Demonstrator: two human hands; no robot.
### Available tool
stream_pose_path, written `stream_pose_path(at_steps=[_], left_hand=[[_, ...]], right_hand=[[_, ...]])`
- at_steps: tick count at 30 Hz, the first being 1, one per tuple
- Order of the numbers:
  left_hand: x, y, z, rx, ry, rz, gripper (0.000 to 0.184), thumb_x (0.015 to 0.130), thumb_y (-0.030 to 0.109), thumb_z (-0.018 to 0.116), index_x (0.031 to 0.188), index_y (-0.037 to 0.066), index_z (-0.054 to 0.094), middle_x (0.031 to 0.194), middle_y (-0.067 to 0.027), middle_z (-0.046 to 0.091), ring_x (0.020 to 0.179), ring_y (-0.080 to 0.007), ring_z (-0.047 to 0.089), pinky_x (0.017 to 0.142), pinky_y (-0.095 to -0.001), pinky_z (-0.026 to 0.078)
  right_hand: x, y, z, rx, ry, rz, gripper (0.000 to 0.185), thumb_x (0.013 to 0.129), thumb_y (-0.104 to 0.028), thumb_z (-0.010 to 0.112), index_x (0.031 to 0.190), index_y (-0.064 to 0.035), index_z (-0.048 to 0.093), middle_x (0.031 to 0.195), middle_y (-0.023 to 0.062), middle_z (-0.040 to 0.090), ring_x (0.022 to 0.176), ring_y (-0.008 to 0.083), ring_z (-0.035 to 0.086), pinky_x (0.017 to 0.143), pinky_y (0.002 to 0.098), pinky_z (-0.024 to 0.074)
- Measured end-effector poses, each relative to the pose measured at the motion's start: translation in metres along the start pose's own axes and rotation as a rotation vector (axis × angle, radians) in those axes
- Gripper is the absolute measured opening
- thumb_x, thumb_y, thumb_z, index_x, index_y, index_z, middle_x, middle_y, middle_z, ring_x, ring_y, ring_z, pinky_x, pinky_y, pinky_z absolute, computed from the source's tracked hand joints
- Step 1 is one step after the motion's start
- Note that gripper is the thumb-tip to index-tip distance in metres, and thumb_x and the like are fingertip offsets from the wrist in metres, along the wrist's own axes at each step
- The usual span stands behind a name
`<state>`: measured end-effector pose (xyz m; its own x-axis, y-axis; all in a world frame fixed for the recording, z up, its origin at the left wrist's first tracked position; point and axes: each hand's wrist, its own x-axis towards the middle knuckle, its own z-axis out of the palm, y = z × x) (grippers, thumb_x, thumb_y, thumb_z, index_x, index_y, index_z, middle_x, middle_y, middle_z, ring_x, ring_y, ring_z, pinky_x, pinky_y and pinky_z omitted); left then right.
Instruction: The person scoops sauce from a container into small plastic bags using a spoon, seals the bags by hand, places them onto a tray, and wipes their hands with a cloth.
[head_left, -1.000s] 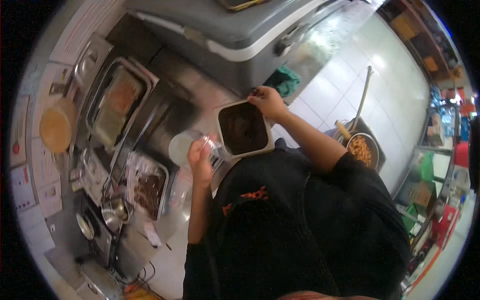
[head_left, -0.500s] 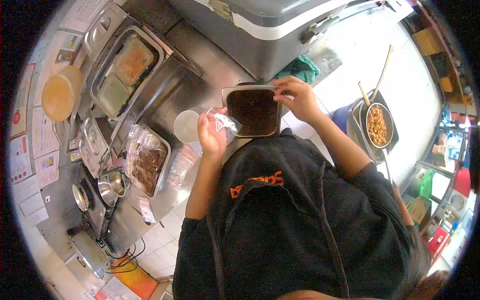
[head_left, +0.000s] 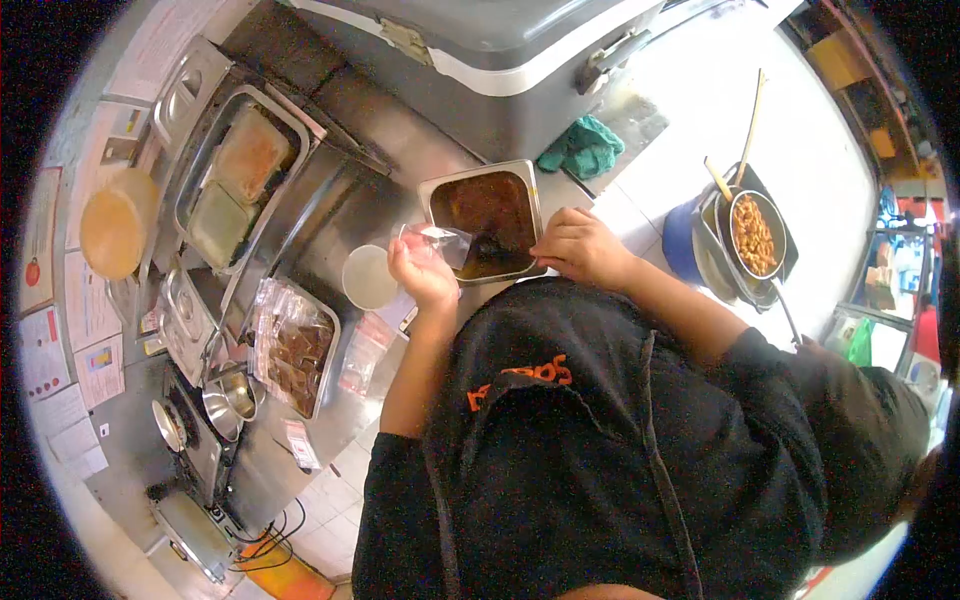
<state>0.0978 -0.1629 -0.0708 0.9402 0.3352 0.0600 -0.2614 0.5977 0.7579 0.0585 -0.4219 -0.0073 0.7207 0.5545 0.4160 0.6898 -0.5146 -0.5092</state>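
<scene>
left hand [head_left: 424, 270] pinches clear plastic bag [head_left: 453, 246]; right hand [head_left: 585, 248] by steel pan [head_left: 478, 173], can't tell its grip; hold bag steady

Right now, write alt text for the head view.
A person's left hand holds clear plastic at a dark-filled metal pan; the right hand is at the pan's near right corner. A pale container stands to the left.
</scene>
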Motion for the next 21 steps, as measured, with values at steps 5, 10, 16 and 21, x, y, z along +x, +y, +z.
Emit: stream_pose_path(at_steps=[5,10,16,21], left_hand=[[0.0,-0.009,0.004,0.11,-0.006,0.105,0.028,0.091,0.029,0.048,0.078,0.004,0.051,0.083,-0.0136,0.059,0.084,-0.0266,0.057,0.08,-0.0384,0.045],[-0.007,-0.006,0.008,0.152,-0.016,0.116,0.028,0.091,0.029,0.048,0.081,0.003,0.05,0.083,-0.0146,0.058,0.083,-0.0268,0.058,0.08,-0.0387,0.045],[-0.046,-0.011,-0.007,0.147,-0.12,0.108,0.029,0.092,0.031,0.048,0.082,0.004,0.05,0.085,-0.0153,0.059,0.083,-0.0252,0.058,0.08,-0.0373,0.045],[-0.073,-0.021,-0.019,0.139,-0.16,0.107,0.028,0.091,0.03,0.048,0.084,0.004,0.05,0.087,-0.0155,0.059,0.083,-0.0247,0.057,0.08,-0.0367,0.045]], right_hand=[[0.004,0.008,-0.002,-0.157,0.08,-0.06,0.022,0.072,-0.017,0.075,0.093,-0.0115,0.071,0.1,-0.0012,0.068,0.095,0.0202,0.059,0.078,0.0349,0.0465],[0.015,-0.003,-0.003,-0.402,0.005,-0.12,0.027,0.077,-0.02,0.064,0.103,-0.0141,0.069,0.117,-0.0019,0.065,0.102,0.0186,0.056,0.083,0.0356,0.0419],[-0.055,-0.035,0.021,-0.425,-0.016,-0.161,0.039,0.075,-0.024,0.058,0.11,-0.0118,0.067,0.121,-0.0009,0.064,0.105,0.0168,0.054,0.085,0.0363,0.0389],[-0.076,-0.039,0.044,-0.506,-0.011,-0.078,0.037,0.075,-0.024,0.057,0.109,-0.0121,0.067,0.12,-0.0019,0.064,0.103,0.0174,0.054,0.085,0.036,0.0399]])
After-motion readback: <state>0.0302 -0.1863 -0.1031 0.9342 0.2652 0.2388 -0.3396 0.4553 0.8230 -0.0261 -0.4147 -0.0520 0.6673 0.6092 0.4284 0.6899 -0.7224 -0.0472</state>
